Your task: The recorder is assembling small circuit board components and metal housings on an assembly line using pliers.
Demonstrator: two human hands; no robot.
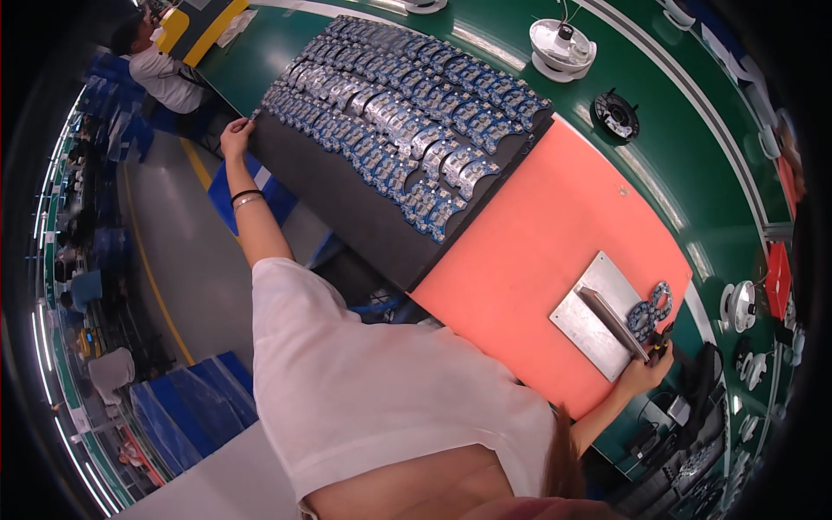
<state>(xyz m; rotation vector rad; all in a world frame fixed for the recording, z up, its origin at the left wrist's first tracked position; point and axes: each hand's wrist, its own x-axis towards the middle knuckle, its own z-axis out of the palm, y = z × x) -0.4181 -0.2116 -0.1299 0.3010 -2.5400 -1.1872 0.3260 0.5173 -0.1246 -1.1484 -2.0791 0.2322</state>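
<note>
My left hand (236,139) is stretched out to the far left edge of a black mat (299,165), its fingers pinched together. A small piece seems to show at the fingertips, too small to name. Right beside it begin the rows of curved blue circuit boards (364,130) that cover much of the mat. On the right, my right hand (648,373) is closed around a small black-and-yellow hand tool (663,340), partly hidden by the fingers. Close to that hand are a silver metal plate with an upright bar (598,316) and some blue ring-shaped boards (650,314).
An orange mat (529,251) lies under the metal plate. Beyond it, on the green conveyor (498,43), sit a white round housing (562,50) and a black round part (614,116). Another person (169,74) works at the far left. Blue crates (195,403) stand on the floor.
</note>
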